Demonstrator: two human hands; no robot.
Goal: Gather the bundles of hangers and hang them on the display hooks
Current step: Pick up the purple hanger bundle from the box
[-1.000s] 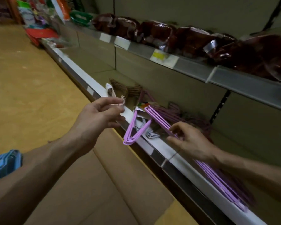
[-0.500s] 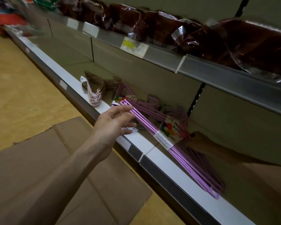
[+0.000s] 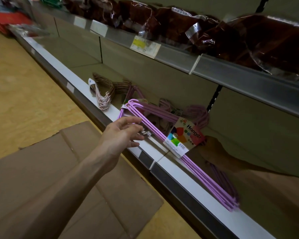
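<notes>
A bundle of purple hangers [image 3: 188,159] with a colourful "Hanger" card label [image 3: 183,137] lies slanted over the lower shelf's white front edge [image 3: 171,167]. My right hand [image 3: 214,150] is in shadow inside the shelf, gripping this bundle behind the label. My left hand [image 3: 123,133] reaches in from the left, fingers spread, fingertips touching the bundle's upper bars beside some pale hooks [image 3: 145,133]. More purple bundles [image 3: 195,112] lie at the shelf's back. A pale pink bundle [image 3: 102,100] and brown hangers [image 3: 110,82] lie further left. No display hooks are visible.
A flattened cardboard box [image 3: 67,178] lies on the yellow floor below the shelf. The upper shelf [image 3: 231,73] overhangs, loaded with dark red wrapped packs [image 3: 179,26] and carrying a yellow price tag [image 3: 143,45]. Red and green goods [image 3: 5,16] sit at the far left.
My right hand has gone deeper into the lower shelf with the purple bundle, whose label now faces me. My left hand stays near the bundle's upper end. The view has shifted right.
</notes>
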